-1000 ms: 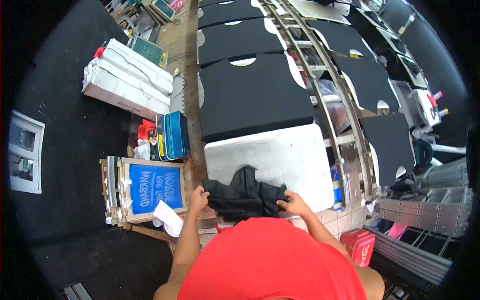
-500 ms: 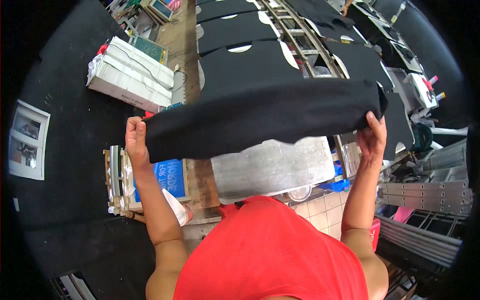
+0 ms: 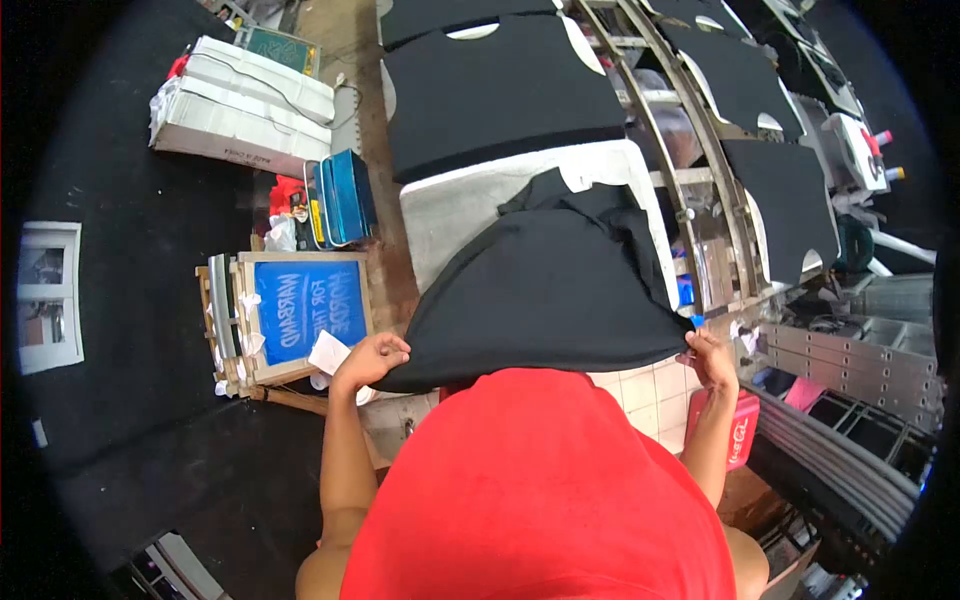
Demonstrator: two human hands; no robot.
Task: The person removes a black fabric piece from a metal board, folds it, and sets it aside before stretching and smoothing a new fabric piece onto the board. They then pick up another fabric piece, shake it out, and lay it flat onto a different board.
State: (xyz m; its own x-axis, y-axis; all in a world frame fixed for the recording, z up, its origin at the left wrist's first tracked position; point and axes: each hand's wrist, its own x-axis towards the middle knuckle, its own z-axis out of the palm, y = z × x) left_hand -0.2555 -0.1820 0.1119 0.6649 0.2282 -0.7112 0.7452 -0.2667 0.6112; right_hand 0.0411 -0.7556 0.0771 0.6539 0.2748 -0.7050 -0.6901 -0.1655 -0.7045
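Note:
A black T-shirt is stretched between my two hands, its near edge pulled toward my body. My left hand pinches the left corner of that edge. At the right corner, my right hand grips the cloth between thumb and fingers. The shirt's far part lies bunched over a pale flat board, covering much of its right and near side. Just beyond, another board is covered by a smooth black shirt, with pale patches showing at its far edge.
A wooden ladder-like rail runs along the boards' right side, with more black-covered boards past it. To the left are a framed blue screen, a blue toolbox and a long white box. A red cooler stands at lower right.
Both hands have come down toward my body, drawing the shirt's near edge with them. The shirt now spreads over the board instead of hanging in a raised band. My view has shifted too.

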